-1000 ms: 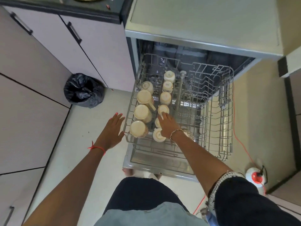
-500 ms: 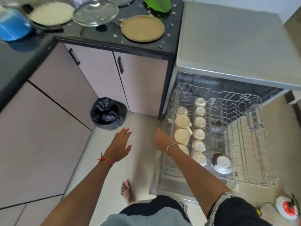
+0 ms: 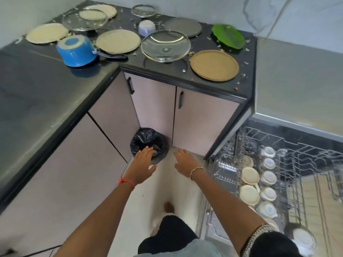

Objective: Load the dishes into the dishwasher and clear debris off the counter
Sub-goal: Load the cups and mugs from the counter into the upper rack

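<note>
The rack (image 3: 225,170), part-filled with cups (image 3: 268,177), stands close on the right. Both hands hover empty with fingers loosely spread, the left hand (image 3: 144,162) over the black bin (image 3: 146,140) and the right hand (image 3: 185,164) beside it. Ahead and higher, on the counter (image 3: 37,80), the brown plate (image 3: 214,66) lies nearest, on the right hand's side. The glass lid (image 3: 165,45) sits behind it among what is probably scrap debris (image 3: 184,70).
</note>
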The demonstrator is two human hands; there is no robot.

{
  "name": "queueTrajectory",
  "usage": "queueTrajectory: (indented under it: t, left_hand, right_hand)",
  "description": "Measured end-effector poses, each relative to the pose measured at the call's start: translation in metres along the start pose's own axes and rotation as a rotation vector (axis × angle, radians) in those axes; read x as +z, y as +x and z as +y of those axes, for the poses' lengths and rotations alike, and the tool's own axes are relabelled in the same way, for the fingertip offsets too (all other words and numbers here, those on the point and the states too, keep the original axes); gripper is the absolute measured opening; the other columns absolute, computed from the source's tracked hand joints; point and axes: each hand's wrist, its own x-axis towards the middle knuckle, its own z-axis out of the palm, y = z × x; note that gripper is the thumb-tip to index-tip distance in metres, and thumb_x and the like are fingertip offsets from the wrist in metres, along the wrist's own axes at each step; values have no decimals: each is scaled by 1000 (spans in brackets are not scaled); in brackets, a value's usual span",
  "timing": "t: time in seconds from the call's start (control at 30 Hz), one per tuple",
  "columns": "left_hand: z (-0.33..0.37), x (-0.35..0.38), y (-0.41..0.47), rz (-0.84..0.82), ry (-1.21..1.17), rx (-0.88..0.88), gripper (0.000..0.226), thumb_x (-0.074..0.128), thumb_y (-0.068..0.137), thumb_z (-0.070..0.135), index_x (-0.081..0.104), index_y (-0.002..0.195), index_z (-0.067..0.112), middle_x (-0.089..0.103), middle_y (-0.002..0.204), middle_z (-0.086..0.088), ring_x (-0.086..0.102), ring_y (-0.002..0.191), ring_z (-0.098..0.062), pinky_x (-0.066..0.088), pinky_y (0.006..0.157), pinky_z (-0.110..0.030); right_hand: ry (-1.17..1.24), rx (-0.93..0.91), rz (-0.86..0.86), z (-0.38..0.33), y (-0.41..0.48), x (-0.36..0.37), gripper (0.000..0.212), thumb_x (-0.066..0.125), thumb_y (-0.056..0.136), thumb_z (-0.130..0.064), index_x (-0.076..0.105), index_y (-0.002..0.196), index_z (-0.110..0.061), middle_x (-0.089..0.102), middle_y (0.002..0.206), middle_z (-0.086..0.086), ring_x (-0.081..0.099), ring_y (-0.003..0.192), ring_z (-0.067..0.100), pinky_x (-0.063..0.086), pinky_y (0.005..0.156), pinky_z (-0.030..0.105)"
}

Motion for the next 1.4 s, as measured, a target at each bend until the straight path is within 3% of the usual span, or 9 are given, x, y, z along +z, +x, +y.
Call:
queueTrajectory:
  t: [0.1, 0.23, 0.43, 0.57, 0.7, 0.83, 1.0, 1.13, 1.4]
  left_hand:
    - [-18, -17, 28, 34, -2, -31, 62, 42, 92, 43, 35, 141, 6, 30, 151, -9, 17, 144, -24, 12, 118, -40]
    - [-42, -44, 82, 85, 20, -74, 89, 15, 74, 62, 34, 141, 8, 31, 150, -8, 20, 143, -22, 7, 117, -36]
    - [-74, -109, 171, 184, 84, -127, 91, 14, 74, 64, 37, 140, 6, 37, 147, -11, 26, 141, -25, 15, 116, -40]
    - [-91, -162, 232, 272, 103, -159, 81, 26, 81, 60, 39, 138, 5, 38, 146, -13, 27, 140, -27, 17, 115, -43]
    - [-108, -204, 280, 373, 132, -165, 62, 54, 90, 41, 38, 139, 7, 36, 148, -11, 24, 142, -24, 15, 117, -39]
    - [-126, -243, 322, 401, 122, -146, 63, 55, 90, 39, 34, 141, 9, 31, 150, -10, 19, 143, -23, 12, 117, -36]
    - [-152, -275, 369, 424, 105, -118, 61, 57, 90, 36, 35, 140, 8, 32, 150, -10, 20, 142, -24, 15, 116, -40]
    - [-184, -294, 413, 397, 134, -109, 60, 58, 89, 35, 37, 138, 8, 34, 148, -10, 23, 141, -24, 18, 115, -41]
    - [-249, -332, 505, 271, 163, -38, 62, 53, 91, 40, 33, 140, 9, 32, 148, -10, 23, 141, -24, 17, 116, -38]
  right_hand:
    - [-9, -45, 40, -3, 36, -18, 42, 43, 93, -25, 39, 130, -4, 40, 135, 14, 37, 126, 29, 34, 102, 37]
    - [-11, -121, 116, 4, 101, -51, 51, 41, 94, -41, 39, 132, -9, 40, 139, 11, 37, 129, 28, 36, 103, 39]
    - [-48, -277, 278, 17, 189, -130, 60, 42, 93, -43, 31, 141, -6, 28, 150, 12, 27, 139, 25, 27, 109, 38]
    - [-26, -396, 462, 22, 251, -194, 54, 51, 83, -40, 55, 121, -1, 58, 124, 16, 58, 113, 30, 52, 88, 40]
    - [54, -476, 552, 18, 290, -247, 51, 46, 84, -41, 58, 114, -3, 61, 111, 12, 60, 99, 28, 53, 82, 36]
    - [121, -538, 702, 6, 323, -287, 38, 46, 83, -36, 63, 95, -4, 62, 89, 8, 59, 83, 25, 47, 71, 26]
    - [140, -488, 749, 0, 377, -324, 43, 44, 82, -37, 65, 95, -2, 62, 89, 12, 57, 85, 29, 42, 79, 28]
    - [66, -410, 748, 3, 425, -350, 44, 45, 83, -39, 64, 95, -1, 63, 93, 14, 59, 86, 30, 51, 73, 34]
    - [50, -101, 498, 4, 540, -389, 48, 56, 87, -30, 47, 125, -2, 45, 125, 16, 40, 117, 30, 37, 96, 35]
